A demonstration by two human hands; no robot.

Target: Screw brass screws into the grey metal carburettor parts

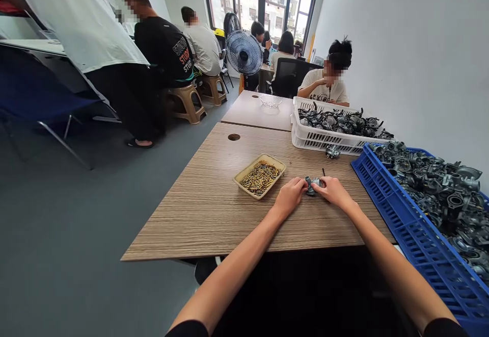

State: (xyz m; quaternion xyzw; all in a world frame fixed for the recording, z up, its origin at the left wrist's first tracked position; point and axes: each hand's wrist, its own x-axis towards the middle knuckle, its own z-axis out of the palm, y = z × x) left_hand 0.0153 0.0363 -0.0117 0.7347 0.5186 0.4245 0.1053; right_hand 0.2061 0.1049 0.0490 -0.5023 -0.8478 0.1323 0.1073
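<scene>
The bright room is stretching back to a window [263,5], and a wood-grain table [183,214] is filling the space before the person. The left hand [289,197] and right hand [336,193] are meeting over a small metal carburetor [314,187], which is resting at or just above the tabletop between them. The left fingers are pinching its left side, and the right thumb and fingers are closing on its right; some fingertips are hiding, so their exact hold is escaping view.

A beige tray [246,190] of small brass pieces [261,178] is sitting just beside the left hand. It is probably risking a knock from that wrist or forearm, which could be spilling pieces across the wood. A thin dark rod [323,172] is standing out beyond the right hand; whether it is belonging to the carburetor is unclear, and a brushing finger could be bending or dislodging it. Uneven pressure from the two hands could be making the casting twist or slip. The blue crate [414,232] is holding a high heap of carburetors [435,184], so a bump from the right arm could be sending one sliding over its edge.
</scene>
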